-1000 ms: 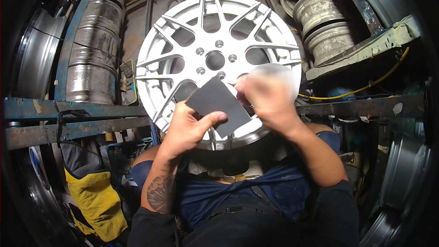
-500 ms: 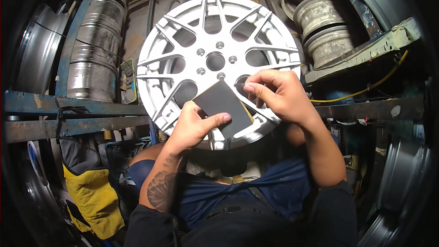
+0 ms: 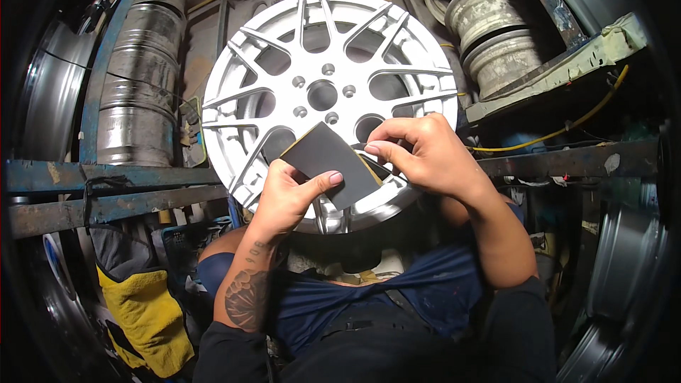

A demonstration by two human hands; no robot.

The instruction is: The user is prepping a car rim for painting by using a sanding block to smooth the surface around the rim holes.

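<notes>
A white-silver alloy wheel rim (image 3: 369, 103) lies face up in front of me, its spokes spreading from the hub. My left hand (image 3: 285, 197) grips a dark grey square of sandpaper (image 3: 333, 163) with tan edges, thumb on top and fingers underneath. The sheet is held above the near spokes and hides part of them. Just right of the sheet's upper right edge is my right hand (image 3: 418, 152), thumb and forefinger pinched together. Something small and dark shows at its fingertips, too small to name.
Old metal rims are stacked at the left (image 3: 138, 78) and at the right (image 3: 493, 35). Worn blue metal rails (image 3: 50, 163) run across both sides. A yellow hose (image 3: 567, 128) curves along the right. A yellow and grey cloth (image 3: 145, 312) hangs at lower left.
The view has shifted slightly, so the rim sits a little farther left. My right fingertips are now closer to the sandpaper's edge. The left hand keeps its grip.
</notes>
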